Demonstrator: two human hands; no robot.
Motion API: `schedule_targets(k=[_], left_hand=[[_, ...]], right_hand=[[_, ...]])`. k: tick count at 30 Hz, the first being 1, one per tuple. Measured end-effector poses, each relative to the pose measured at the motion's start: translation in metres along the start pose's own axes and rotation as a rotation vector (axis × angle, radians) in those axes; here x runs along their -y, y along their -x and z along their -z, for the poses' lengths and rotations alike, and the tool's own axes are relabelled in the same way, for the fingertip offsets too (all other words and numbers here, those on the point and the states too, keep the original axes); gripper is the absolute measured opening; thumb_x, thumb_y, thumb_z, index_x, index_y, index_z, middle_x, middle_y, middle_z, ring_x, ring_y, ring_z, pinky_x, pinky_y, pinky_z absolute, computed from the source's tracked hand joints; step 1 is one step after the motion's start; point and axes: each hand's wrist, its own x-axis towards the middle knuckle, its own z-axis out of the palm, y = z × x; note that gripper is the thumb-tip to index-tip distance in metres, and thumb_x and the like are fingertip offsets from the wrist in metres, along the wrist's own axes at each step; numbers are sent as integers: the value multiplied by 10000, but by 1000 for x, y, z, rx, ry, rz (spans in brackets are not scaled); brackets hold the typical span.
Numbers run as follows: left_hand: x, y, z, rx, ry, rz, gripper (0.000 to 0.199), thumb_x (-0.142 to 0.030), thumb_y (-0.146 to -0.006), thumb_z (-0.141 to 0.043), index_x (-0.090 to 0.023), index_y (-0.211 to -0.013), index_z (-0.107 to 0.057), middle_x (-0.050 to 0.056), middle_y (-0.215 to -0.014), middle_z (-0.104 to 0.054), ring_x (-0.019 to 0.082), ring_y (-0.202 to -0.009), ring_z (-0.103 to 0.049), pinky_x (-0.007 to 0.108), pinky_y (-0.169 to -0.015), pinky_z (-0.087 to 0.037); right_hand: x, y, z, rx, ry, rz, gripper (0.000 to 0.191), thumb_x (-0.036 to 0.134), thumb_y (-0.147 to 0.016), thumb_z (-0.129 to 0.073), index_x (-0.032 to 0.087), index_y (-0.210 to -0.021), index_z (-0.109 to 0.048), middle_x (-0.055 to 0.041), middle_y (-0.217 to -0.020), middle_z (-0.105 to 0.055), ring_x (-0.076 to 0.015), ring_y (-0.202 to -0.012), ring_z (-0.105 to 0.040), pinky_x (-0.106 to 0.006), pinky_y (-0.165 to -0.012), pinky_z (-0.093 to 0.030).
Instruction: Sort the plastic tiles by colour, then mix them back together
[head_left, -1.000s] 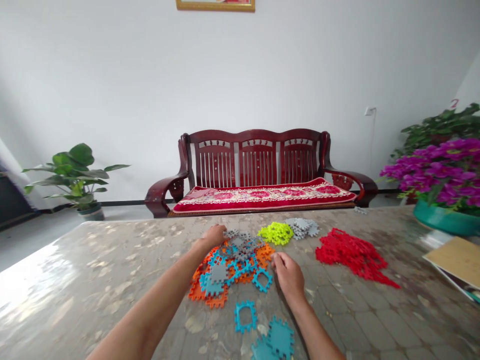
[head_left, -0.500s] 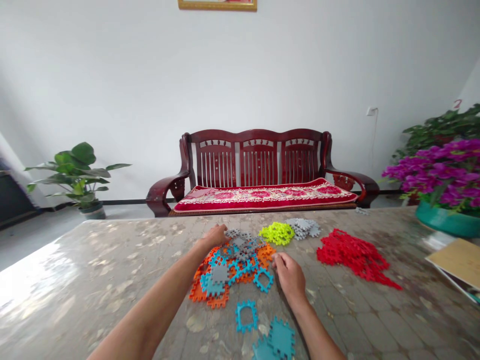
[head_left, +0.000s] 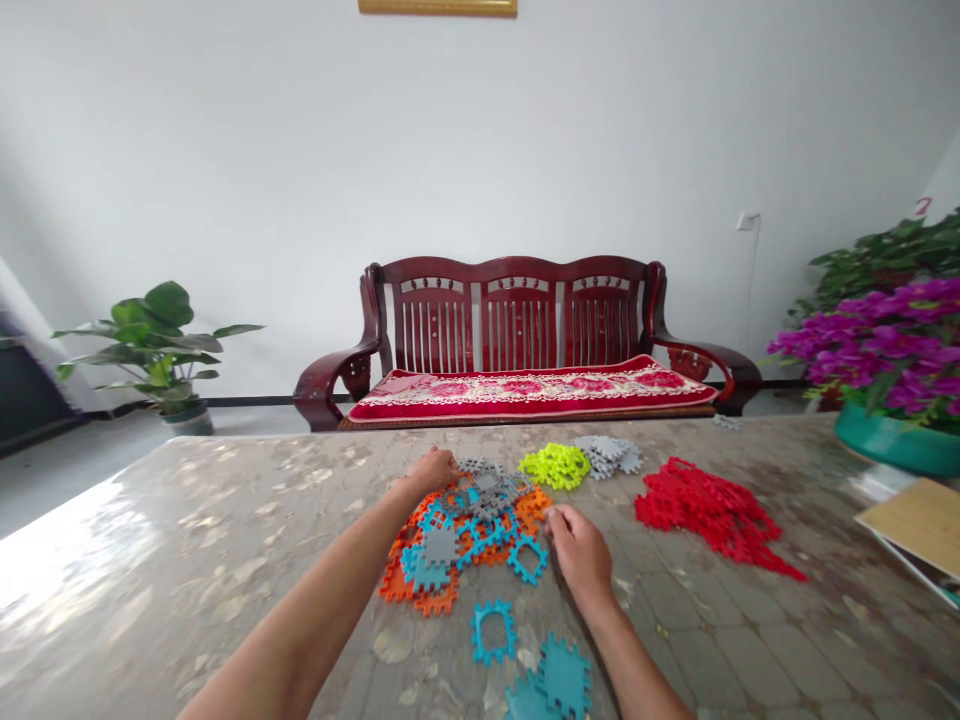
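Bare hands (head_left: 581, 548) flank flat, notched plastic pieces (head_left: 439, 547).

Rm fairly brt, soft light, seems from L: strong white glare on L end of table (head_left: 67, 570), fading to duller grey twd R. Wall (head_left: 600, 130) evenly lit, bit greyer nr L edge. Small hilites on glossy bench (head_left: 517, 330). Soft dk shadow alongside R forearm (head_left: 641, 660). Wide-angle stretch nr edges, esp. flowers (head_left: 892, 345) & booklet (head_left: 919, 525). Pieces (head_left: 439, 547) reasonably clear; red pile (head_left: 705, 510) saturated, fine detail lost.
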Motion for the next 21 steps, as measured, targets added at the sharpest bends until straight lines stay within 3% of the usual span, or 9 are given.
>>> schedule_targets(k=[3, 7, 11, 14, 17, 21], left_hand=[[-4, 1, 2, -16, 18, 29, 373, -491, -876, -549, -156, -942, -699, 93, -993, -698, 234, -919, -661, 311, -755, -501], [-12, -2, 2, -41, 26, 85, 441, -574, -796, -596, -166, -918, -707, 125, -1034, -702, 278, -946, -672, 309, -754, -487], [-15, -4, -1, -58, 51, 121, 357, -487, -820, -621, -149, -904, -698, 146, -1102, -669, 277, -967, -665, 343, -800, -500], [-12, -5, -5, -53, 94, 130, 318, -412, -889, -595, -144, -1051, -649, 113, -1152, -633, 232, -987, -638, 398, -843, -519], [-6, -9, -10, -36, 164, 102, 338, -375, -919, -580, -161, -1181, -580, 80, -1179, -611, 207, -1009, -616, 422, -859, -533], [7, -15, -10, -26, 338, -40, 325, -367, -908, -596, -147, -1148, -598, 67, -1147, -622, 212, -977, -624, 404, -827, -543]], right_hand=[[1, 1, 1, 2, 21, -6, 365, 459, -887, -368, 271, -822, -673, 19, -793, -729, -184, -762, -645, -248, -614, -352], [2, 1, 1, -3, 21, 1, 366, 457, -881, -368, 269, -819, -676, 19, -768, -721, -184, -742, -641, -250, -606, -346], [0, 1, -1, -16, 18, 11, 375, 454, -876, -368, 269, -846, -693, 16, -747, -716, -181, -706, -633, -250, -593, -350], [-1, 0, -1, -15, 18, 13, 379, 459, -877, -365, 267, -823, -687, 16, -748, -717, -180, -711, -635, -249, -594, -351], [0, 1, 0, -3, 10, 1, 375, 470, -881, -366, 267, -814, -674, 22, -755, -717, -179, -731, -640, -249, -605, -354], [3, 1, 2, 3, 8, -15, 368, 462, -878, -368, 272, -825, -679, 26, -772, -721, -178, -744, -643, -247, -616, -364]])
